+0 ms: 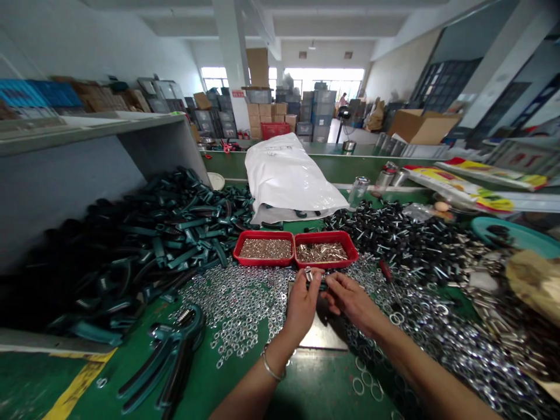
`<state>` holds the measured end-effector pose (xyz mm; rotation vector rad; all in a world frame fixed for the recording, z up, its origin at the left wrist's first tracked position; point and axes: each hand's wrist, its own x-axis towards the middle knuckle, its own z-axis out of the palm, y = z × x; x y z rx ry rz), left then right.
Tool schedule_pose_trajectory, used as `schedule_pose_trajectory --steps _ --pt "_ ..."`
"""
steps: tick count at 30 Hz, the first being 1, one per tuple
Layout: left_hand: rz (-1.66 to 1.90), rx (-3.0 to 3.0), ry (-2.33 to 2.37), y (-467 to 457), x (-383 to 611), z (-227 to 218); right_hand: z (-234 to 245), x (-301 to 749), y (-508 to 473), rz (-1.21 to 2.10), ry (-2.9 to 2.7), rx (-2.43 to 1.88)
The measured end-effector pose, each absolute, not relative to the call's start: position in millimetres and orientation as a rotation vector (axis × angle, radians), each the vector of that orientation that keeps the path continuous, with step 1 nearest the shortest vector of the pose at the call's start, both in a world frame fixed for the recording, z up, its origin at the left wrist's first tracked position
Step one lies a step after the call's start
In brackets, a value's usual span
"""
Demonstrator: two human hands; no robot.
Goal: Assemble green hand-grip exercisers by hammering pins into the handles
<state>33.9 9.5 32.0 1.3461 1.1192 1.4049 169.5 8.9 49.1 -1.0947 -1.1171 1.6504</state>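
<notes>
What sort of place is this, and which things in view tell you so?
Probably a factory assembly workshop: a heap of teal-and-black tool handles, two red trays of small metal parts, and stacked grey crates behind.

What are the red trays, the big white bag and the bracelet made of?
Red trays: probably smooth plastic, with even colour and rounded corners. White bag: likely thin plastic, softly shiny and creased. Bracelet: seems polished metal, silvery with bright glints.

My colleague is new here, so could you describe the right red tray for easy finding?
On the green table, find the white bag. In front of it, beside the left red tray, stands the right red tray, just beyond the left hand. It holds longish metal pieces; its neighbour, finer ones.
</notes>
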Motion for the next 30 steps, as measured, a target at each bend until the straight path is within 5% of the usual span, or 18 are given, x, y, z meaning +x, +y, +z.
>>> schedule_pose_trajectory --steps 8,16,23,30 --pt "1.413 1.398 1.137 8.0 33.7 35.3 53.0 180.0 3.9 1.765 -1.164 -1.036" --pt "1.291 1.338 1.024 8.1 29.1 47.8 47.2 191.8 0.5 0.516 -2.101 -1.158" --pt "1.285 1.18 1.163 15.3 26.8 37.2 27.5 221.7 -1.0 0.358 -2.392 -1.267" --pt "1.396 1.065 1.2 25.9 16.8 32.3 18.4 384.6 51.1 -0.234 -2.02 -2.081"
